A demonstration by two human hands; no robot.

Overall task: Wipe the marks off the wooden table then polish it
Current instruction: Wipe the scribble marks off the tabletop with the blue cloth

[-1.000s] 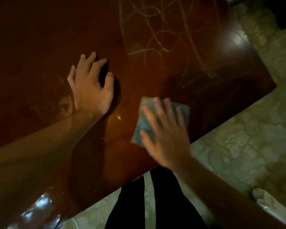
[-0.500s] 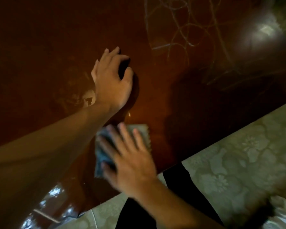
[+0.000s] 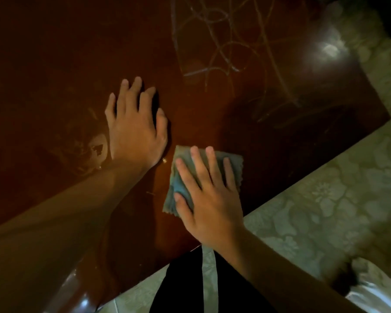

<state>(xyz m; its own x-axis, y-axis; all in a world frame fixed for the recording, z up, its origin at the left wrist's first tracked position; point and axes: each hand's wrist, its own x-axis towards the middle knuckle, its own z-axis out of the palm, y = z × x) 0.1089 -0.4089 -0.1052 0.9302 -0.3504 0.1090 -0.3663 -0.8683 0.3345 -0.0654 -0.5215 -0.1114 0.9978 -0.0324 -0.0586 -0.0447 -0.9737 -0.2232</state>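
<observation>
Since half a second ago the right hand [image 3: 209,197] has swept the cloth [image 3: 203,177] rightward, out from under the left forearm; its fingers lie straight, pressing the cloth flat on the bench [image 3: 54,64], just right of the left hand [image 3: 134,129], which rests spread. The marks [image 3: 224,48] lie well beyond the cloth, untouched. Risk: short strokes here may miss them, or merely smear them.

home, glossy wooden table [image 3: 54,53], floral floor [image 3: 325,199]

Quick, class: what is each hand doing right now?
Left hand: open, flat on the table.
Right hand: open, straight fingers pressing the cloth.
</observation>
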